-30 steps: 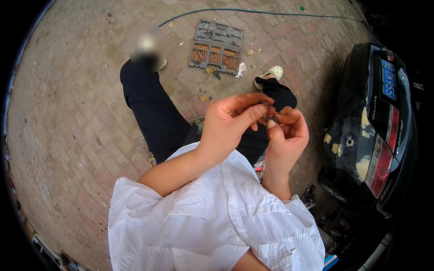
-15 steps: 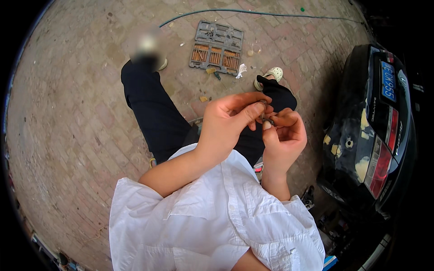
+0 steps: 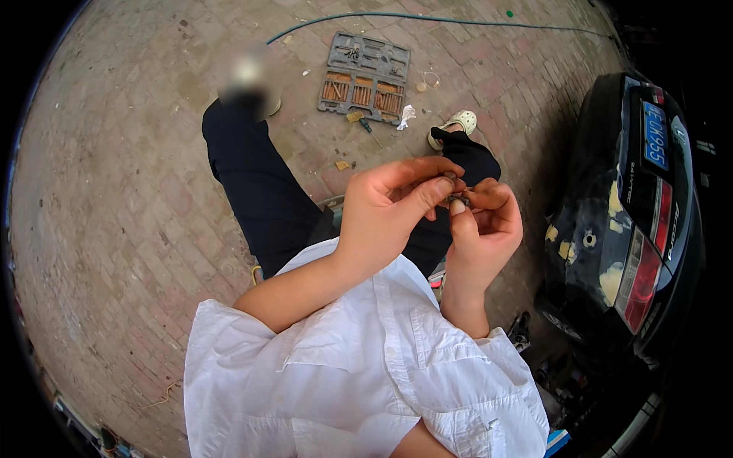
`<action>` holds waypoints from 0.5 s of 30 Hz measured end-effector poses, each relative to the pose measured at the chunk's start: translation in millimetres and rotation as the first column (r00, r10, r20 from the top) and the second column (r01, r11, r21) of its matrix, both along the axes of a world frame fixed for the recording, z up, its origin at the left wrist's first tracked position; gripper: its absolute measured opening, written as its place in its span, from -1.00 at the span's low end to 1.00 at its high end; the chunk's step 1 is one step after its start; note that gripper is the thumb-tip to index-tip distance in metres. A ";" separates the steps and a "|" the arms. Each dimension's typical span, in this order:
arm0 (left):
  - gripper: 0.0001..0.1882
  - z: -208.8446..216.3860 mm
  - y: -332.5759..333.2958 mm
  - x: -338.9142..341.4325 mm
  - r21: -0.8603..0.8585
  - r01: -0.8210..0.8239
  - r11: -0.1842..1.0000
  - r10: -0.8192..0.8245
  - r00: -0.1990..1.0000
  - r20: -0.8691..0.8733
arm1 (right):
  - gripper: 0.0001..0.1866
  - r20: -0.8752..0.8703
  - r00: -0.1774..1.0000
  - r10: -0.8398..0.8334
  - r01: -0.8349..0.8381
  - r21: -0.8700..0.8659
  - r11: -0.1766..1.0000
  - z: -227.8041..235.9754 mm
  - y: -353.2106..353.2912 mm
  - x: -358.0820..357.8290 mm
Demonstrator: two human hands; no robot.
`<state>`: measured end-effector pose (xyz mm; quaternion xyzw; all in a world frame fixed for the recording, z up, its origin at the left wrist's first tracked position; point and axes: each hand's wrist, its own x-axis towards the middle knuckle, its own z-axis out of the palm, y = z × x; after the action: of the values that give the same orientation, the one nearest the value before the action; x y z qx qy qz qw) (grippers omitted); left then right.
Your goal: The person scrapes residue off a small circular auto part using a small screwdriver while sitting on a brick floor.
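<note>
My left hand [image 3: 393, 210] and my right hand [image 3: 485, 225] meet in front of my chest, fingertips pinched together on a small dark metal part [image 3: 456, 197]. The part is mostly hidden by my fingers, so its shape is unclear. My left thumb and forefinger press on it from the left; my right fingers curl around it from the right. Below the hands are my dark trousers [image 3: 259, 191] and white shirt [image 3: 359, 366].
An open grey tool case [image 3: 365, 67] with rows of bits lies on the brick paving ahead. A screwdriver [image 3: 368, 126] and a scrap of white paper [image 3: 406, 116] lie beside it. A green hose [image 3: 427, 18] runs along the far ground. The dented black rear of a car [image 3: 618, 229] stands close on my right.
My hands have stayed together on the small part, with only slight finger shifts. Nothing else has moved.
</note>
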<state>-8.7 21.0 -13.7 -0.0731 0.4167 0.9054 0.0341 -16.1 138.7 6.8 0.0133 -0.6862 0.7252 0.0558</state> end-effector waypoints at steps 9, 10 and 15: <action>-0.81 5.5 3.1 1.6 -0.023 -0.004 1.000 0.005 1.000 0.030 | -0.81 -0.013 1.000 0.001 0.000 0.037 0.999 1.0 1.8 1.1; -0.81 5.6 1.9 1.2 -0.048 -0.008 0.999 0.009 1.000 0.023 | -0.82 -0.036 0.999 0.006 -0.003 0.062 0.998 -3.7 2.4 1.2; -0.80 -3.2 1.9 -2.2 0.027 0.008 1.000 -0.009 0.999 0.036 | -0.83 -0.008 1.000 0.010 -0.010 0.072 0.997 -3.9 0.6 2.0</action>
<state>-10.9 22.9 -17.0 -0.0873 0.4043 0.9093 0.0465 -14.1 139.3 2.8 0.0217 -0.7115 0.7003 0.0543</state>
